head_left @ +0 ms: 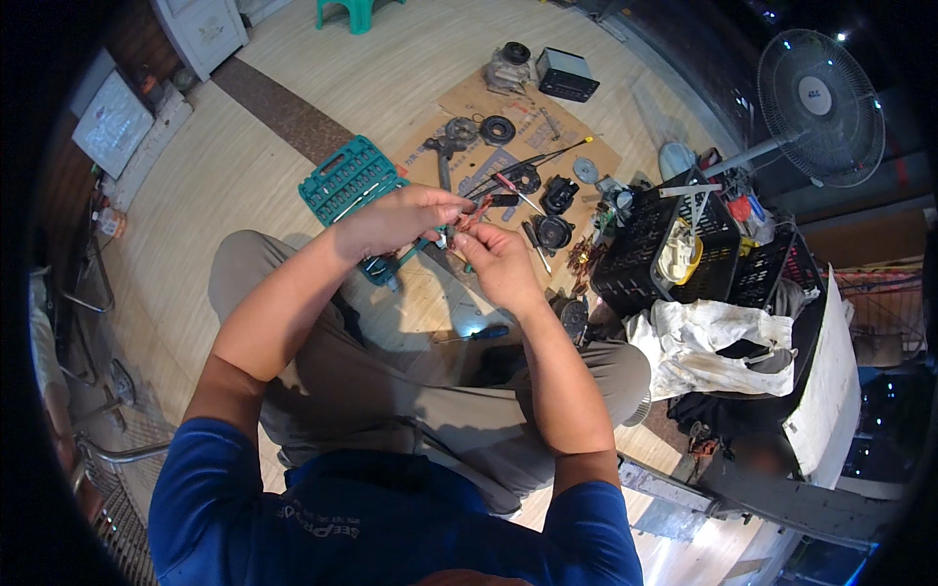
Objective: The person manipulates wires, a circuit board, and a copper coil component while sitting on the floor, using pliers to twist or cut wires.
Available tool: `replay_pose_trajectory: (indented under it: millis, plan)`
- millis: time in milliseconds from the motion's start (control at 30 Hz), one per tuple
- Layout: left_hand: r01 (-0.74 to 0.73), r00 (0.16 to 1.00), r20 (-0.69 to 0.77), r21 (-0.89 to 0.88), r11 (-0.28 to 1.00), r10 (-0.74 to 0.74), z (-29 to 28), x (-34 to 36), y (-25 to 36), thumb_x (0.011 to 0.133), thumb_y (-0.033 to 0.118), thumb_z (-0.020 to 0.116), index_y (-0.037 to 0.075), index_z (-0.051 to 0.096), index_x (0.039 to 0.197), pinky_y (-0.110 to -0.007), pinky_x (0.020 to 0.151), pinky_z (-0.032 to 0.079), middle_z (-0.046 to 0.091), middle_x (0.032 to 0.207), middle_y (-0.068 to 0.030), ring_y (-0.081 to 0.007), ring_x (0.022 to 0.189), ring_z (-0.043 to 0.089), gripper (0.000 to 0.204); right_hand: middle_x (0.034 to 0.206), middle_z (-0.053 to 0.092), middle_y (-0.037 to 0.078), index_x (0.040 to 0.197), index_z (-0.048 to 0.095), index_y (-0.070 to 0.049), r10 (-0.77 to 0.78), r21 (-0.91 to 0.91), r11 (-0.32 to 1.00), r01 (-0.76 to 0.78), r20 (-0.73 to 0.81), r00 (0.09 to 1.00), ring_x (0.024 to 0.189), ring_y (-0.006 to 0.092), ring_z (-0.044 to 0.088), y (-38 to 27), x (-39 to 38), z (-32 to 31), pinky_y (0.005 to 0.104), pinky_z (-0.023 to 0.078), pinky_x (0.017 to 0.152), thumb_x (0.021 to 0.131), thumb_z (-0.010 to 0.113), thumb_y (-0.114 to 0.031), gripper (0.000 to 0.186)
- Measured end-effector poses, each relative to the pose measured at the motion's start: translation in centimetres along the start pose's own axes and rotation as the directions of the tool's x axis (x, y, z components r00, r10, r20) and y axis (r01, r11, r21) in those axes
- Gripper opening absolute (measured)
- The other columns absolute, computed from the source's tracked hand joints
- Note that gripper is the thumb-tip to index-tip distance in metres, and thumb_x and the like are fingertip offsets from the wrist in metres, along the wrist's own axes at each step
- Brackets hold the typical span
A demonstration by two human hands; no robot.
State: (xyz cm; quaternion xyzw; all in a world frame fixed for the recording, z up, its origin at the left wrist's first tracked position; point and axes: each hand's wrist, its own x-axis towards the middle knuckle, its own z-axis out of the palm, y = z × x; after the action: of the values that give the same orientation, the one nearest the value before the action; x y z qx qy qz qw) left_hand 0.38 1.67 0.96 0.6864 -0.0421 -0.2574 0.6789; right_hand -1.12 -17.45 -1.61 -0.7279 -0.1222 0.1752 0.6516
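Note:
In front of my crossed legs, both hands meet over a small reddish, copper-coloured piece that looks like wire (477,212). My left hand (405,217) pinches it from the left, fingers closed. From the right, my right hand (500,264) grips its lower part between thumb and fingers. The fingers hide much of it. Just beyond my left hand lies an open teal socket set case (344,178). A screwdriver with a red handle (510,186) and several round black parts, one a coil-like ring (497,129), lie on flattened cardboard (596,146) beyond my hands.
Black plastic crates (635,256) stand at the right, with a white cloth (718,347) in front of them. A standing fan (819,103) rises behind. A screwdriver (486,333) lies on the floor by my legs. Far off are a car stereo-like box (567,75) and a green stool (354,12).

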Motion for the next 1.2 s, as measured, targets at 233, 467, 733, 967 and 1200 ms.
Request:
replay_pose_trajectory:
  millis: [233,467,733,967,1200]
  plan:
    - [-0.115,0.991,-0.084,-0.073,0.991,0.108,1.2,0.7,-0.7,0.09,0.011,0.06,-0.003,0.065,0.102,-0.021,0.069,0.047,0.067,0.089,-0.0038,-0.0066,0.076,0.058,0.02,0.071,0.06,-0.001,0.093,0.066,0.001,-0.089,-0.239,0.965,0.105,0.077,0.993,0.066,0.0055,0.048,-0.5,-0.3,0.2,0.0239,0.042,0.06,0.091,0.06,-0.014,0.016]
    - [-0.141,0.95,-0.253,0.165,0.976,0.181,1.9,0.3,-0.4,0.081,0.007,0.07,0.001,0.064,0.082,-0.023,0.057,0.044,0.062,0.076,-0.0003,-0.0055,0.066,0.053,0.009,0.064,0.059,0.007,0.092,0.066,0.001,-0.148,-0.405,0.907,0.117,-0.047,0.988,0.059,0.0091,0.048,-0.1,-0.5,0.8,0.0274,0.043,0.057,0.088,0.062,-0.014,0.016]
    - [-0.231,0.915,-0.265,0.273,0.934,0.303,2.8,0.7,-1.4,0.081,0.007,0.07,-0.003,0.062,0.081,-0.026,0.057,0.044,0.061,0.072,-0.0026,-0.0067,0.064,0.052,0.013,0.07,0.061,0.022,0.087,0.066,0.0,-0.185,-0.418,0.9,0.125,-0.106,0.977,0.063,0.0355,0.061,-0.2,-0.7,0.9,0.0396,0.048,0.059,0.084,0.064,-0.017,0.018]
    - [-0.201,0.952,-0.161,0.306,0.93,0.259,2.5,0.5,-1.6,0.085,0.006,0.065,-0.002,0.064,0.081,-0.026,0.057,0.044,0.062,0.07,-0.0034,-0.006,0.065,0.052,0.009,0.068,0.061,0.021,0.083,0.067,0.0,-0.113,-0.36,0.93,0.071,-0.098,0.989,0.062,0.0341,0.062,-0.5,-0.5,0.7,0.0388,0.048,0.059,0.082,0.067,-0.019,0.019]
    - [-0.229,0.883,-0.272,0.461,0.857,0.382,2.7,0.5,-1.8,0.082,0.009,0.069,-0.001,0.058,0.07,-0.027,0.048,0.042,0.058,0.062,-0.0051,-0.0081,0.054,0.05,0.02,0.067,0.062,0.021,0.085,0.067,-0.001,-0.067,-0.451,0.892,0.015,-0.1,0.993,0.06,0.033,0.062,-1.3,-0.6,0.1,0.0387,0.048,0.058,0.081,0.067,-0.018,0.017]
